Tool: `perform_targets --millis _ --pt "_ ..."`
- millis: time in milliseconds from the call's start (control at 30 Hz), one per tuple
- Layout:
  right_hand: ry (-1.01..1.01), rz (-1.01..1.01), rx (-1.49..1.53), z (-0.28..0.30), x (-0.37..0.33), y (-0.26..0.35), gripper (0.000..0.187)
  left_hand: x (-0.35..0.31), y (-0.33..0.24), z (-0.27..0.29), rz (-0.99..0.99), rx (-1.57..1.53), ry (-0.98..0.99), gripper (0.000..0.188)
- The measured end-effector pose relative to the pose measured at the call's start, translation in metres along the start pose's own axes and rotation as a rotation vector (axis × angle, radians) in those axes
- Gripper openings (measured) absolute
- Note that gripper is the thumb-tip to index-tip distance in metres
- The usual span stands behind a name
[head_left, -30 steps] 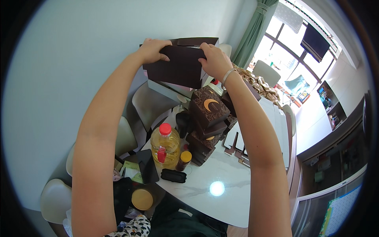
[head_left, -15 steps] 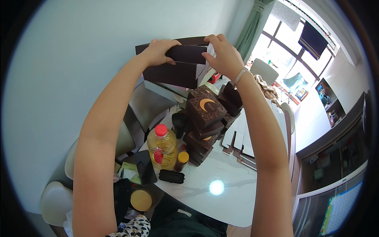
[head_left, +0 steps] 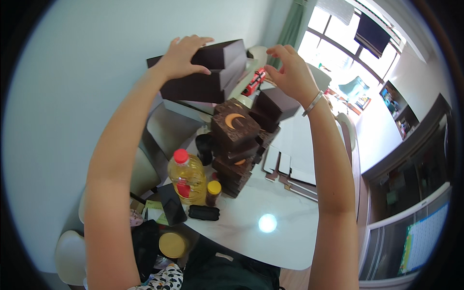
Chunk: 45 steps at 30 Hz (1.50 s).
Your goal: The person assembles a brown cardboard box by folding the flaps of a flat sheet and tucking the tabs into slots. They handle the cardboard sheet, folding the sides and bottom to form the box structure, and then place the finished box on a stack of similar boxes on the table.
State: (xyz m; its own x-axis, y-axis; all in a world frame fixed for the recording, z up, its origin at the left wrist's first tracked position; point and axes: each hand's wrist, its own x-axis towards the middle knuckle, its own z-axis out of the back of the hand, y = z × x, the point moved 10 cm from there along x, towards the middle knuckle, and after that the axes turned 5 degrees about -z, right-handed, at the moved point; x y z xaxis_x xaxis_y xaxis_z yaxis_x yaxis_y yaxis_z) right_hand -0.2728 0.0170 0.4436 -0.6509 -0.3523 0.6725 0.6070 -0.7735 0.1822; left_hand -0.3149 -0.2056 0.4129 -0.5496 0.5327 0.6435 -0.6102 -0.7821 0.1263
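In the head camera's view, a person's left hand [head_left: 182,59] spreads its fingers over a large dark box [head_left: 193,89] beyond the marbled worktop's patterned boxes [head_left: 237,124]; whether they grip it cannot be told. The right hand [head_left: 293,72], its fingers parted and empty, hangs well apart from it, above a plain dark box [head_left: 276,104]. Nearer, a red-capped bottle [head_left: 189,181] of yellow liquid stands beside a yellow-lidded jar [head_left: 213,193].

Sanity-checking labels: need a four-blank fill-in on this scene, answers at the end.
The hand at the large dark box is the person's ____ one.
The bracelet is on the ____ wrist.
The large bottle has a ____ cap.
The small jar beside it has a ____ lid.

Missing words: left; right; red; yellow.
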Motion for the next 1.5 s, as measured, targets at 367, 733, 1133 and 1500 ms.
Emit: perform_targets --millis 367,733,1133,1500 --pt "-0.200 -0.468 0.117 0.090 -0.227 -0.202 0.014 -0.004 -0.250 0.079 -0.174 -0.561 -0.273 0.025" --pt "-0.543 -1.506 1.652 -0.093 -0.548 -0.292 0.040 -0.139 -0.442 -0.334 0.443 -1.322 0.638 0.032" --pt "-0.730 -1.556 1.221 -0.081 -0.505 -0.335 0.018 -0.109 -0.402 -0.290 0.296 -0.935 0.230 0.038" --pt "-1.075 -1.515 1.051 0.025 -0.649 -0.268 0.024 -0.171 -0.341 -0.350 0.966 -1.054 0.108 0.070"
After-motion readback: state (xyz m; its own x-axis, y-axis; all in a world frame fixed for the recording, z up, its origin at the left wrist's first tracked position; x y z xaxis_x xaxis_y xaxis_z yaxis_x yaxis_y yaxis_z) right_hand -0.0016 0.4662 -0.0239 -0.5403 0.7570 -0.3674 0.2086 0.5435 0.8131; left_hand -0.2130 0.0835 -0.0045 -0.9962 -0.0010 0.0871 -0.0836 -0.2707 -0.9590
